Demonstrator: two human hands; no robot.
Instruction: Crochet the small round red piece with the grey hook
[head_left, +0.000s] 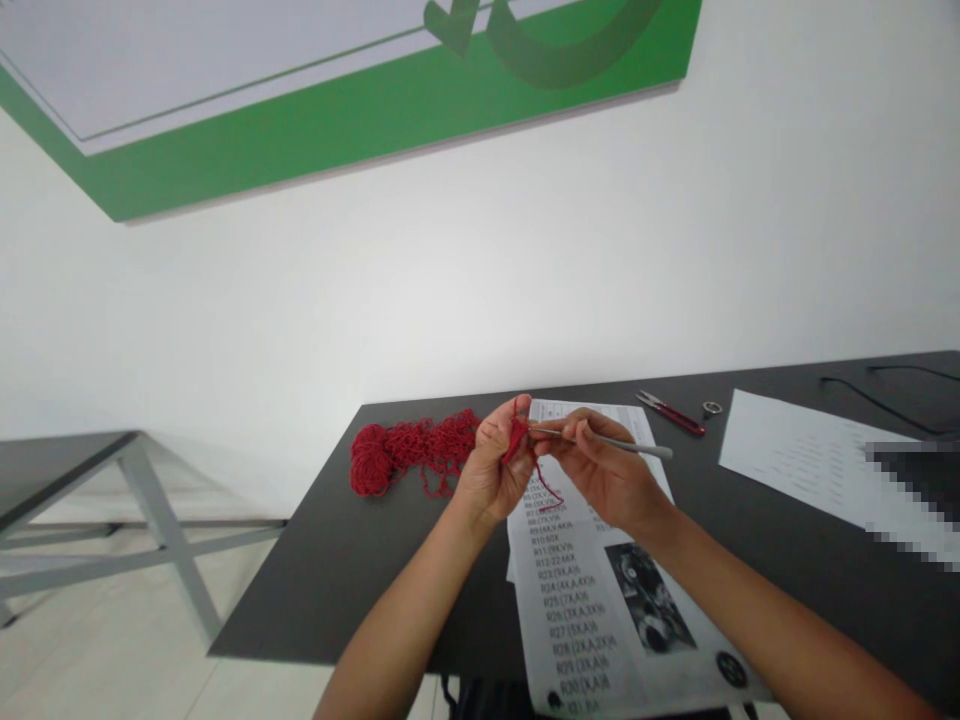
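My left hand (492, 465) pinches a small red crochet piece (516, 440), with yarn running up over its fingers. A loose red tail hangs from the piece above the printed sheet. In my right hand (604, 470) is a crochet hook (637, 447) with a grey handle, held like a pencil; its metal tip meets the red piece. Left of my left hand, a ball of red yarn (371, 460) lies on the dark table beside a loose, tangled heap of the same yarn (435, 447).
A printed pattern sheet (570, 600) lies below my hands. Farther right are red-handled thread snips (671, 412), a small ring (712, 408), another paper (795, 450) and eyeglasses (885, 400). The black table (300, 600) ends at the left, with another table (67, 455) beyond the gap.
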